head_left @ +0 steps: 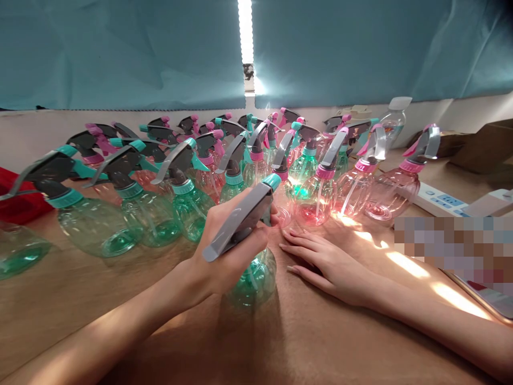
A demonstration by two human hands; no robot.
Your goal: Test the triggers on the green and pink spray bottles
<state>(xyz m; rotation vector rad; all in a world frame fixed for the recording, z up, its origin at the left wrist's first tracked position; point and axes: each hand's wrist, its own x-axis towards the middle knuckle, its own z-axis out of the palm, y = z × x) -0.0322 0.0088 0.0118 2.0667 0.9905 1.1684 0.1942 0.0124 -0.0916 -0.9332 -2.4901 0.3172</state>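
Note:
My left hand [228, 251] is wrapped round the neck of a green spray bottle [256, 275], just under its grey and teal trigger head. The bottle is upright at the middle of the table, and its collar is hidden by my fingers. To the right of it, my right hand [324, 262] lies flat with the fingers stretched toward the bottles and nothing in it. Nearest beyond my hands are a green spray bottle [194, 214] with a teal collar and a pink spray bottle [315, 200] with a pink collar.
Several more green and pink spray bottles stand in rows across the brown table [320, 342]. A clear bottle [395, 125] stands at the back right, near a white power strip [441, 198]. Red material [24, 195] lies at the left. A phone [491, 302] rests at the right edge.

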